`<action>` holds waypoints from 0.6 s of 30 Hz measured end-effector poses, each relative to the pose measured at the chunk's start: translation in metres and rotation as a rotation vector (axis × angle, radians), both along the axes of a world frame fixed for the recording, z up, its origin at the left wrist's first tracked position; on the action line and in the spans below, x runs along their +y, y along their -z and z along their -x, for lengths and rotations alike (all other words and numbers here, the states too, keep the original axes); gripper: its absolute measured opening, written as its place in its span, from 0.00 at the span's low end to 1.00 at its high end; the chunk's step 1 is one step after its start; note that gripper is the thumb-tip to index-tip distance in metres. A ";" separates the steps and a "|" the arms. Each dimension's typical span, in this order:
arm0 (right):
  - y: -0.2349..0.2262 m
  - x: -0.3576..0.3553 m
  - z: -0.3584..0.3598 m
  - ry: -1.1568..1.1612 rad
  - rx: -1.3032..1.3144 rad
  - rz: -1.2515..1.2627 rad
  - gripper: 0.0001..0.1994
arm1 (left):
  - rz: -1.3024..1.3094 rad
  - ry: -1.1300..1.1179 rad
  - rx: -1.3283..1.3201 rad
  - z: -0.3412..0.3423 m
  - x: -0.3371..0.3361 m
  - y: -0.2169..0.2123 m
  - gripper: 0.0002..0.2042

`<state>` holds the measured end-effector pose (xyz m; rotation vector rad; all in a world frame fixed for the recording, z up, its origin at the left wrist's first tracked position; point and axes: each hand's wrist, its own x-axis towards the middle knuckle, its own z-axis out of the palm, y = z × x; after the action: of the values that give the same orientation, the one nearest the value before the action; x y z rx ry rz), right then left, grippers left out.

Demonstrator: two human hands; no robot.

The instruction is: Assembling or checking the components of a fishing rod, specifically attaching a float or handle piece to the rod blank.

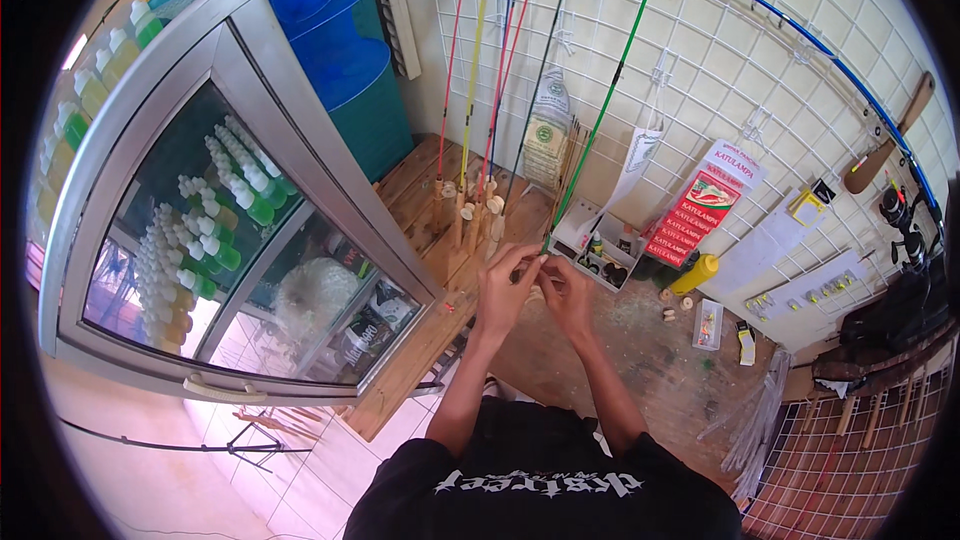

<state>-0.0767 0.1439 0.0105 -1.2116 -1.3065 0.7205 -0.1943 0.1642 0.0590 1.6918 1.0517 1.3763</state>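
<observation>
Both my hands meet in front of me, above the wooden tabletop (640, 340). A thin green fishing rod (605, 110) slants up and to the right from my fingers. My left hand (506, 290) is closed around the rod's lower end. Beside it, my right hand (568, 298) is closed too, thumb and fingertips pinched close to the left fingers. Whatever lies between the right fingertips is too small to make out. Several slim rods, among them a yellow rod (474, 80), stand upright in wooden handles (470, 215) just beyond my left hand.
A glass-doored cabinet (225, 30) with bottles stands at left. Ahead are a compartment box (610, 265), a red carton (690, 210), a yellow bottle (695, 275) and a small clear box (708, 325). A white wire grid (770, 50) covers the wall, with a blue rod (800, 15) across it.
</observation>
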 end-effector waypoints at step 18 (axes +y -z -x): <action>-0.024 0.092 0.064 -0.064 -0.034 -0.132 0.07 | -0.299 -0.188 0.000 0.057 0.082 -0.011 0.10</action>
<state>-0.1404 0.2358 0.0340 -1.0838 -1.4037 0.6510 -0.2514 0.2460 0.0699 1.8396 1.0684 1.7250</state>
